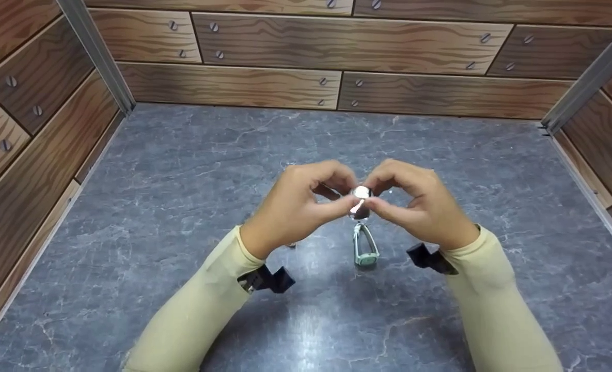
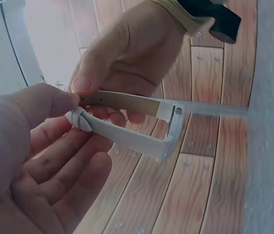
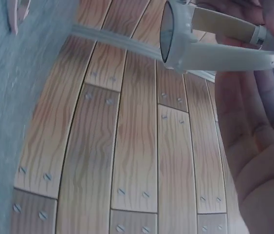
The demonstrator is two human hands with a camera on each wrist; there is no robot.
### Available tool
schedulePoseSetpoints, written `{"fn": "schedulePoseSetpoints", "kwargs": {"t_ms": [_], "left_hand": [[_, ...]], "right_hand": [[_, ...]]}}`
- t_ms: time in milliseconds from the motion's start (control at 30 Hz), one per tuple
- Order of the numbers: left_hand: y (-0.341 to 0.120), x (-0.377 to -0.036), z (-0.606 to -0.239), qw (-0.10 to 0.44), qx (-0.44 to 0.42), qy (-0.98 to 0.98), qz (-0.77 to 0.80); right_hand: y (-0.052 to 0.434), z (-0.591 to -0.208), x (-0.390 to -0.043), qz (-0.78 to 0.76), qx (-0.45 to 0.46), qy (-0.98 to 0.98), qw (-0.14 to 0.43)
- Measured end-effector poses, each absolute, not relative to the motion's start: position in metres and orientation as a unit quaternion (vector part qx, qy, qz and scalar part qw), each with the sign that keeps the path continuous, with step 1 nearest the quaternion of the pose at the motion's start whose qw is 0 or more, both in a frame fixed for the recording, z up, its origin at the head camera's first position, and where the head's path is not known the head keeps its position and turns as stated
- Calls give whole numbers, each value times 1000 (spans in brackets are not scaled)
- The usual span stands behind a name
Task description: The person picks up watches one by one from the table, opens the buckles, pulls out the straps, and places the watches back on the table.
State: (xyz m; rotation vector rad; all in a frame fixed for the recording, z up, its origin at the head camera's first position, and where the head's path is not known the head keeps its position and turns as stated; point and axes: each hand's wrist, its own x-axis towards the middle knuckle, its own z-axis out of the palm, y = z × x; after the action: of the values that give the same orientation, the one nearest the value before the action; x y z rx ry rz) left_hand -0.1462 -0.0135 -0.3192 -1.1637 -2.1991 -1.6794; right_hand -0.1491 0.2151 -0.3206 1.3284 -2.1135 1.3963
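Both hands meet above the middle of the grey table and hold a pale green wristwatch. In the head view its strap loop (image 1: 365,247) hangs down toward me from the fingertips, with a shiny metal part (image 1: 360,193) between them. My left hand (image 1: 343,200) pinches the strap end with thumb and fingers. My right hand (image 1: 377,200) pinches the same end from the other side. The left wrist view shows the strap (image 2: 122,103), closed into a loop, with the watch case (image 2: 172,130) at the far end. In the right wrist view the case (image 3: 170,34) sits above my right palm (image 3: 265,146).
The grey marbled table (image 1: 182,170) is boxed in by wood-patterned walls (image 1: 264,85) at the back and both sides. Black camera mounts sit on the left wrist (image 1: 267,279) and right wrist (image 1: 429,257). A small dark object (image 1: 291,244) lies by the left wrist.
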Motion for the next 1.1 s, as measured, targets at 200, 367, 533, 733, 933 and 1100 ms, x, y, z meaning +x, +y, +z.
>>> {"fn": "schedulePoseSetpoints", "kwargs": {"t_ms": [200,367,533,733,933,1100], "left_hand": [[-12,-148,-317,27,-343,-720,-602],[-11,-150,-317,33,-350,-733,-583],[-10,-151,-320,57,-363,-752,-548],[-13,-150,-320,94,-368,-769,-514],[-18,-146,-315,118,-369,-780,-492],[-19,-145,-314,117,-364,-784,-489]], "right_hand": [[215,-319,-150,524,405,-743,102],[220,-313,-152,490,402,-770,80],[219,-303,-150,412,406,-808,116],[209,-298,-143,351,406,-828,164],[201,-300,-139,368,403,-815,195],[198,-300,-139,375,407,-806,208]]}}
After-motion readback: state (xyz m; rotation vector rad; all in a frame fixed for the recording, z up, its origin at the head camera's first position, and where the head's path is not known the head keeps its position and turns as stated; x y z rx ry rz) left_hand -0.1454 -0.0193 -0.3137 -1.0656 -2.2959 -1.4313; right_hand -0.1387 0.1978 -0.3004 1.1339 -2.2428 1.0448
